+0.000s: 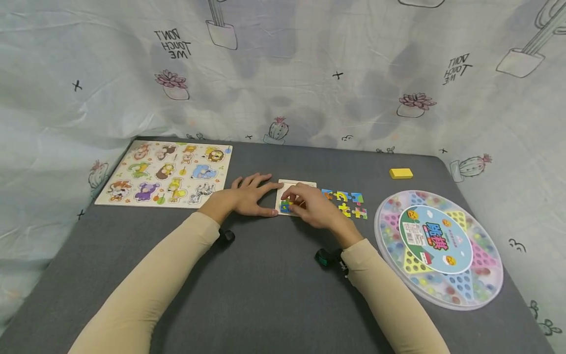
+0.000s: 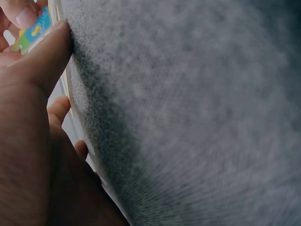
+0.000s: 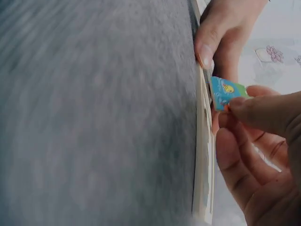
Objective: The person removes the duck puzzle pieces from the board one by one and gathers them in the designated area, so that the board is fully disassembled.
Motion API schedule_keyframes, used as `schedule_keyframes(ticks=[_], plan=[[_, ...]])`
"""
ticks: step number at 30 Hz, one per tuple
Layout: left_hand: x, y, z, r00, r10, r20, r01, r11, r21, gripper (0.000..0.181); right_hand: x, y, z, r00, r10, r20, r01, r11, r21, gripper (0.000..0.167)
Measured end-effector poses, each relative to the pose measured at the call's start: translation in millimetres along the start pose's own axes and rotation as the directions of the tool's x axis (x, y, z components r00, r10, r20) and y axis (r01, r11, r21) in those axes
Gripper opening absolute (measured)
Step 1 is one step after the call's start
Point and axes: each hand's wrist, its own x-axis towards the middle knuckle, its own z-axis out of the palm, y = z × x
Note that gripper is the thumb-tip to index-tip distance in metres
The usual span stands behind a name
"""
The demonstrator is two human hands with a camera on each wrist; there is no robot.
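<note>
A small pale puzzle board [image 1: 298, 182] with a raised rim lies between my hands. My left hand [image 1: 247, 197] rests spread on the table, its thumb and forefinger touching the board's left edge. Above it, my right hand [image 1: 316, 205] pinches a blue and green puzzle piece [image 3: 225, 92] between thumb and fingers. That piece is tilted near the board's lower left corner. Several loose puzzle pieces [image 1: 344, 210] lie on the table just right of the board, partly hidden by the right hand. Fingers cover much of the board's inside.
On the left lies a large animal puzzle board [image 1: 183, 171]. A round game box [image 1: 413, 282] of coloured marbles sits at the right, with a yellow block [image 1: 401, 173] behind it. The grey table [image 1: 261, 285] ends at a printed cloth [image 1: 309, 88].
</note>
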Motion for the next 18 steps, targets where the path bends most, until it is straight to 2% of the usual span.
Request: schedule_keyframes(ticks=[5,11,18], plan=[[3.7,0.1,0.9,1.0,-0.001,0.022,0.001,1.0,-0.016,0.092,-12.7,3,-11,1.0,0.008,-0.02,-0.007,0.999,0.053,0.025],[1.3,0.4,-1.2,1.0,0.01,0.019,-0.009,1.0,-0.023,0.091,-28.3,8,-26,0.999,0.017,-0.04,-0.012,0.993,0.122,0.027],[0.6,1.3,0.2,1.0,-0.001,0.019,0.001,1.0,-0.009,0.089,-47.5,12,-38,0.998,0.035,-0.044,-0.028,0.989,0.147,0.026]])
